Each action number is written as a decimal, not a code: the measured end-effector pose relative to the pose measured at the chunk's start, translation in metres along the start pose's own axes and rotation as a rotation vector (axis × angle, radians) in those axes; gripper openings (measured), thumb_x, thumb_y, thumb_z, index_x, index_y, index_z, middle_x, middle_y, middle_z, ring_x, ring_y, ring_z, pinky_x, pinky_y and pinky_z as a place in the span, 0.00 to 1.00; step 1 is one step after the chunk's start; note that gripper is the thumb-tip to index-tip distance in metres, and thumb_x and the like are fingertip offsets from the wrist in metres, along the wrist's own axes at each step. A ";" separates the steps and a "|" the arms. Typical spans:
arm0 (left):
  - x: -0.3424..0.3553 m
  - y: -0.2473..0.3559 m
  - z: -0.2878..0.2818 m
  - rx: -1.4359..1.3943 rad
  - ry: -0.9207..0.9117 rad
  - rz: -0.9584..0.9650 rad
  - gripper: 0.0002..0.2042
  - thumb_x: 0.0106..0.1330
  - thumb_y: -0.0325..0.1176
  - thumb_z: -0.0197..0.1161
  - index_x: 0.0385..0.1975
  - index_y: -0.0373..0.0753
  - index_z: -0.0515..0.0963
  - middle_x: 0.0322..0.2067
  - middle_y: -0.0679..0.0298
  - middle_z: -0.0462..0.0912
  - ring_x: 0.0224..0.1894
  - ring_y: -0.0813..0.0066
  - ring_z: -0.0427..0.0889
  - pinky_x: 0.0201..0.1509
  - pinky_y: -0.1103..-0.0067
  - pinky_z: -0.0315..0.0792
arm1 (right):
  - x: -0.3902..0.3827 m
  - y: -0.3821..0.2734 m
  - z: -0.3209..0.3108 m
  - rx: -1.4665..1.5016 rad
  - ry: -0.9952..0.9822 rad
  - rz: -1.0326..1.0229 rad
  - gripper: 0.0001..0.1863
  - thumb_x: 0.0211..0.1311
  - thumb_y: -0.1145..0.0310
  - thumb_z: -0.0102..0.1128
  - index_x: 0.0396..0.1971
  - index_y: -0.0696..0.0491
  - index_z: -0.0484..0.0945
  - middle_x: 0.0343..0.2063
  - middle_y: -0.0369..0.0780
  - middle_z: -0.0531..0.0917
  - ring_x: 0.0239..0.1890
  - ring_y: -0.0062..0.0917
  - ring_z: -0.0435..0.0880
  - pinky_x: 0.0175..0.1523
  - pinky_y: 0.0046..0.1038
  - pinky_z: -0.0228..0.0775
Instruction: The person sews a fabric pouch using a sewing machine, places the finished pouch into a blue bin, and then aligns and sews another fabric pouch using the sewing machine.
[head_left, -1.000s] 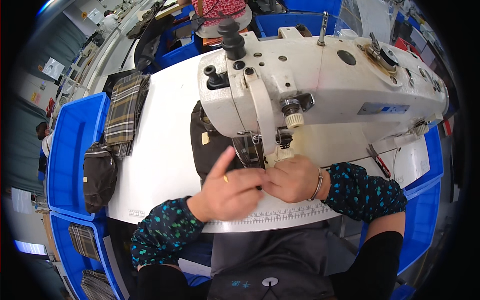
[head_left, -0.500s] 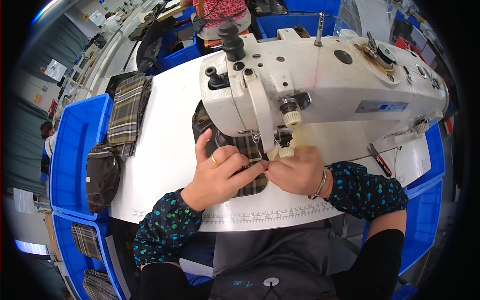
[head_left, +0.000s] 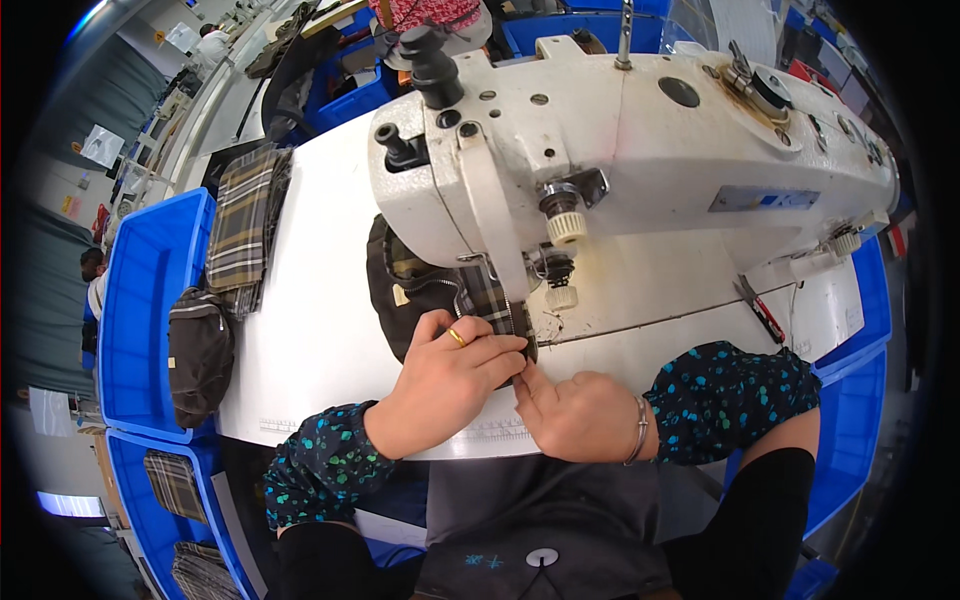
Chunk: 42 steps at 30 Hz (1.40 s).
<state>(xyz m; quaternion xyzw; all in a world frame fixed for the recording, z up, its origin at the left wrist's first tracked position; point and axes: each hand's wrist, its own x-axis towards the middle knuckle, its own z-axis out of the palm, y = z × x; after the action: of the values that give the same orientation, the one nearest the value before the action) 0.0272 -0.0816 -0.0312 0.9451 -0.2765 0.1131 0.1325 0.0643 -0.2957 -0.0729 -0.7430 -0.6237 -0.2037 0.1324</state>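
A dark brown cloth piece with a plaid panel and zippers (head_left: pixel 392 322), perhaps a bag part, lies partly beneath the head of a white sewing machine (head_left: pixel 640 150). My left hand (head_left: pixel 445 380), with a ring on one finger, presses its bunched fingers onto the near end of this piece. Beside it, my right hand (head_left: pixel 580 415) is closed, thumb and forefinger pinching the near right edge. The fingertips of both hands almost meet there, hiding that corner. The machine's head covers the far part of the cloth.
Red-handled snips (head_left: pixel 762 312) lie on the table right of the hands. At left are a stack of folded plaid cloth (head_left: pixel 242 225), a dark zippered pouch (head_left: pixel 198 355) and blue bins (head_left: pixel 150 300). Another person in red (head_left: pixel 430 12) sits beyond the machine.
Both hands have come nearer to me, with the cloth's near edge between them. More of the dark zippered side shows left of the machine's head. My left forefinger is no longer raised.
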 end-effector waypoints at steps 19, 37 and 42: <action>0.000 0.003 0.000 -0.023 -0.052 -0.029 0.12 0.51 0.26 0.67 0.36 0.44 0.84 0.46 0.74 0.88 0.47 0.74 0.81 0.53 0.72 0.66 | 0.000 0.001 -0.002 0.036 -0.033 -0.037 0.18 0.50 0.67 0.60 0.39 0.61 0.86 0.39 0.51 0.87 0.14 0.17 0.76 0.19 0.21 0.64; 0.016 -0.027 0.014 -0.055 0.045 -0.054 0.10 0.53 0.28 0.66 0.37 0.42 0.84 0.45 0.71 0.88 0.48 0.70 0.80 0.58 0.70 0.69 | 0.013 0.025 0.023 -0.017 0.037 0.046 0.14 0.54 0.70 0.62 0.39 0.60 0.85 0.45 0.50 0.87 0.15 0.19 0.77 0.19 0.23 0.67; 0.019 -0.047 0.026 -0.084 0.108 -0.054 0.13 0.51 0.26 0.67 0.38 0.42 0.84 0.43 0.70 0.88 0.50 0.67 0.80 0.60 0.68 0.69 | 0.020 0.038 0.022 -0.068 -0.002 0.064 0.14 0.55 0.70 0.61 0.41 0.60 0.84 0.46 0.49 0.87 0.16 0.20 0.79 0.21 0.25 0.70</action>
<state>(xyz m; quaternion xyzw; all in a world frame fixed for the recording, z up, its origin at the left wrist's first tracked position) 0.0721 -0.0613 -0.0591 0.9383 -0.2479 0.1487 0.1898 0.1069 -0.2753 -0.0803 -0.7668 -0.5925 -0.2195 0.1127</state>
